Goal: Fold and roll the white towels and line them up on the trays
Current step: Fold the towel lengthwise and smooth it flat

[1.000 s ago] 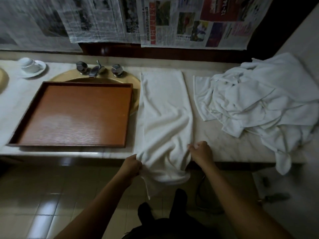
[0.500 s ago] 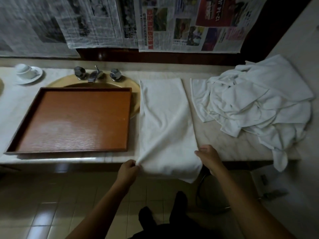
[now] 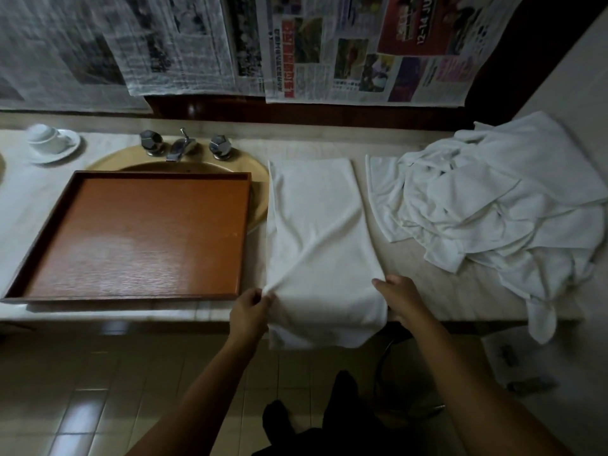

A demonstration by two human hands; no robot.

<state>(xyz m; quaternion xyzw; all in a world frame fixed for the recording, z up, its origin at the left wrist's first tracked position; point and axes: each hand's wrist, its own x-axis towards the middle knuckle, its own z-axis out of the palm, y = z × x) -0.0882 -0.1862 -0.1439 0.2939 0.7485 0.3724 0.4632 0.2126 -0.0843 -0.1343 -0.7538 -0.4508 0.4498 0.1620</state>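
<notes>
Pinching the near left corner of the folded towel (image 3: 316,225) with the left hand (image 3: 250,312), gripping its near right edge with the right hand (image 3: 399,296) – thumb on top, other fingers tucked out of sight. Straightening it lengthwise on the marble counter (image 3: 427,268), near end hanging over the lip. Judging the rolling not yet begun – needing a tight first turn next. Waiting alongside: wooden tray (image 3: 131,235) just left, heap of unfolded towels (image 3: 493,205) farther right.

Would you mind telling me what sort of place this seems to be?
Probably a washroom or hotel back room: a marble counter with a basin and taps, plus a heap of white towels.
</notes>
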